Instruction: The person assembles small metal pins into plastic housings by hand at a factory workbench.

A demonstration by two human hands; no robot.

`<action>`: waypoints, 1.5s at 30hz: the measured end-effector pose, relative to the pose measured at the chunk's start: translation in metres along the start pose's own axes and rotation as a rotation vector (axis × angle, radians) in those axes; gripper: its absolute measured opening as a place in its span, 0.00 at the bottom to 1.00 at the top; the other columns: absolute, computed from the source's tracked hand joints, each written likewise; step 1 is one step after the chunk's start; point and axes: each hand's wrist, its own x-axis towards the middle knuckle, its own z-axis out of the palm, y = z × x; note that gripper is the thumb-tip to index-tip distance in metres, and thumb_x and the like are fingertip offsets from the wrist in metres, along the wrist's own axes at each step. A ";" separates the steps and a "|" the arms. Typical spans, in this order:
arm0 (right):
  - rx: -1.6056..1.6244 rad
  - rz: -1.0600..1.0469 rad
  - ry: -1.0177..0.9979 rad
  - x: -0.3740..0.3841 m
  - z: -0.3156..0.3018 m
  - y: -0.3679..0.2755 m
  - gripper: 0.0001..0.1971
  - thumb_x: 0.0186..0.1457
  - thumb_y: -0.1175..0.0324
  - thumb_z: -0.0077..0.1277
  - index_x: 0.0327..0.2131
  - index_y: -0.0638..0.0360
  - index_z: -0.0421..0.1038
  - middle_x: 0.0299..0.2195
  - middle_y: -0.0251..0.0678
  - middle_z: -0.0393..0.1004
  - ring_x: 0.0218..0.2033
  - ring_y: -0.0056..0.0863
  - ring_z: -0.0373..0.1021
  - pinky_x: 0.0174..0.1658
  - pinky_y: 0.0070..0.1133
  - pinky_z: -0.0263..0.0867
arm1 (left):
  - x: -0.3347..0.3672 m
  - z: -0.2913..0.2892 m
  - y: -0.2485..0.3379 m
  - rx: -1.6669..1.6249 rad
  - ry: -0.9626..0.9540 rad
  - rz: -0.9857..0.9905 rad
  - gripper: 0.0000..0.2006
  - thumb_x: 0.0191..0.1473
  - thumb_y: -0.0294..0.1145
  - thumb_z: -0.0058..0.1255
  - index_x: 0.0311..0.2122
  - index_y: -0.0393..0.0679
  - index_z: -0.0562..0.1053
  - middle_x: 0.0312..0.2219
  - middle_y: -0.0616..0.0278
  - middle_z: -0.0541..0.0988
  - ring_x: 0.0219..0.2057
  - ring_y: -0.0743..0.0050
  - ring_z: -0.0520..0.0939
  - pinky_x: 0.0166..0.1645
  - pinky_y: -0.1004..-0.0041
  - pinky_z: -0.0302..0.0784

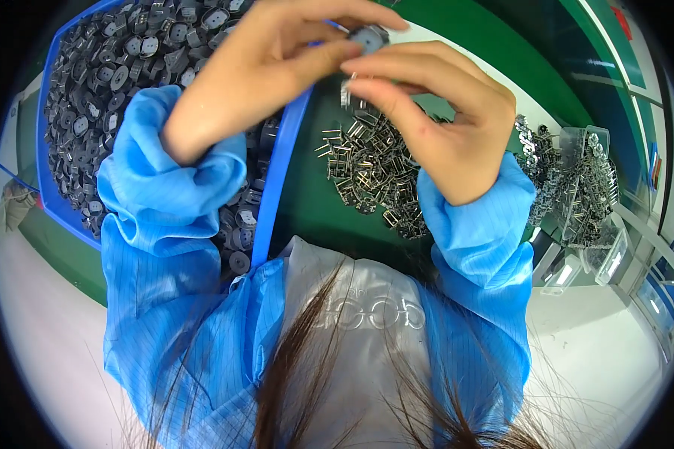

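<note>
Left hand [271,73] grasps grey round part [370,39] by edge, likely leaving face clear; right hand [453,108] pinches metal piece [345,93].

Pale floor [577,352] shows lower right, a crumpled beige bundle [13,208] far left.

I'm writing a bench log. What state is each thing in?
Left hand: holding round grey plastic part
Right hand: pinching silver pronged metal piece
Blue rectangular plastic bin: open, filled with grey plastic parts
Silver pronged metal pieces: heaped on green table
Blue fabric sleeves: bunched up
Clear plastic box: open, holding metal pieces
</note>
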 end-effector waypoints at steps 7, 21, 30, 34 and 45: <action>0.135 0.224 0.146 0.000 -0.005 -0.003 0.10 0.47 0.80 0.57 0.35 0.69 0.74 0.32 0.38 0.77 0.33 0.24 0.74 0.40 0.17 0.71 | -0.002 0.002 -0.005 -0.160 -0.049 0.084 0.20 0.52 0.18 0.47 0.52 0.32 0.63 0.50 0.52 0.68 0.45 0.69 0.76 0.51 0.74 0.72; 0.005 0.122 0.126 0.003 -0.012 0.011 0.06 0.46 0.80 0.57 0.31 0.68 0.75 0.31 0.36 0.76 0.34 0.23 0.73 0.40 0.18 0.70 | 0.018 0.012 -0.011 -0.162 0.199 -0.072 0.14 0.40 0.14 0.60 0.31 0.34 0.67 0.32 0.55 0.77 0.36 0.73 0.80 0.41 0.75 0.80; -0.052 0.048 0.200 0.004 0.002 0.012 0.05 0.45 0.80 0.58 0.29 0.66 0.76 0.29 0.36 0.77 0.31 0.23 0.74 0.37 0.18 0.71 | 0.041 0.015 -0.061 -0.598 -0.146 0.967 0.13 0.40 0.13 0.60 0.30 0.34 0.67 0.29 0.55 0.77 0.33 0.76 0.80 0.38 0.77 0.79; -0.224 -0.083 0.235 0.007 0.008 0.014 0.05 0.44 0.80 0.58 0.28 0.63 0.76 0.28 0.35 0.77 0.30 0.23 0.74 0.36 0.17 0.71 | 0.009 0.014 -0.034 -0.303 0.064 0.474 0.17 0.42 0.16 0.59 0.38 0.34 0.67 0.36 0.55 0.76 0.36 0.75 0.80 0.42 0.77 0.77; -0.437 -0.442 0.252 0.008 0.012 0.026 0.12 0.42 0.80 0.55 0.34 0.59 0.73 0.31 0.39 0.71 0.29 0.38 0.71 0.31 0.26 0.69 | -0.001 0.000 -0.014 -0.070 0.122 -0.056 0.08 0.51 0.21 0.48 0.38 0.35 0.69 0.37 0.58 0.77 0.41 0.76 0.77 0.49 0.79 0.69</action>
